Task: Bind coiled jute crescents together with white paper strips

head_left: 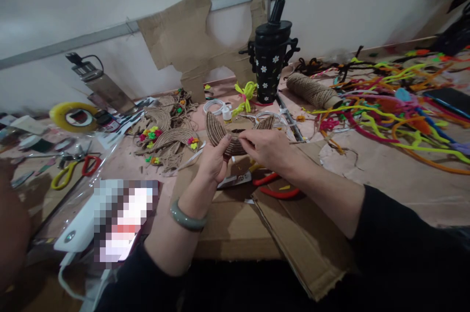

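Both hands hold a curved jute-wrapped crescent (227, 138) above the cardboard sheets (235, 224). The left hand (213, 160) clasps its lower left curve from beneath; the right hand (268, 148) pinches the twine at its middle. Red-handled pliers (271, 185) lie just below the grip.

Your left hand (215, 160) and right hand (268, 148) pinch a curved, twine-wrapped crescent (225, 136) above flat cardboard (235, 224) on the desk (396, 180). A twine spool (312, 90) lies beside the black flowered tumbler (270, 60).
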{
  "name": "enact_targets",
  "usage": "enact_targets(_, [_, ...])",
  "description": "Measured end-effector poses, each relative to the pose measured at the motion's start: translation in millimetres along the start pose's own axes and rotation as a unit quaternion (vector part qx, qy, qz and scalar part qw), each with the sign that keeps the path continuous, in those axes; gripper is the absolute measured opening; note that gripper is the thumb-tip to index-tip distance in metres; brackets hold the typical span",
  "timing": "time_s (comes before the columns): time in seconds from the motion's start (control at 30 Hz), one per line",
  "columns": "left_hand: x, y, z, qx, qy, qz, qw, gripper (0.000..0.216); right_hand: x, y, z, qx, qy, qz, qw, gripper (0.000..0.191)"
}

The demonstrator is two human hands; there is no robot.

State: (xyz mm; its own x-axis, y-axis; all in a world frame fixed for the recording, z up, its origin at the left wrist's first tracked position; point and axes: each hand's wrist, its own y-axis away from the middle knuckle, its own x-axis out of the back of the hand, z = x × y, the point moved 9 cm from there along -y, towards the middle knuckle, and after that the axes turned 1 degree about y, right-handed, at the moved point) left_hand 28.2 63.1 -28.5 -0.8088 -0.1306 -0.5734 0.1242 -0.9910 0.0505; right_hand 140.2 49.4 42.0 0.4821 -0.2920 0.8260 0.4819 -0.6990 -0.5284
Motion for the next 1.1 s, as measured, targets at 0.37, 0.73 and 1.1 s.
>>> enact_targets(0.37, [3.0, 0.6, 0.5, 0.007, -0.001, 0.026, 1.0, 0.029, -0.1, 0.2, -3.8, 0.017, 0.001, -0.006, 1.0, 0.03])
enact_targets(0.73, [4.9, 1.5, 1.7, 0.011, -0.001, 0.048, 0.999, 0.025, -1.9, 0.6, -4.9, 0.013, -0.01, -0.023, 1.0, 0.03])
enact_targets(1.1, [5.7, 2.1, 2.4, 0.004, -0.011, 0.056, 0.998, 0.027, -6.6, 1.6, -4.0, 0.015, 0.02, -0.023, 0.999, 0.029])
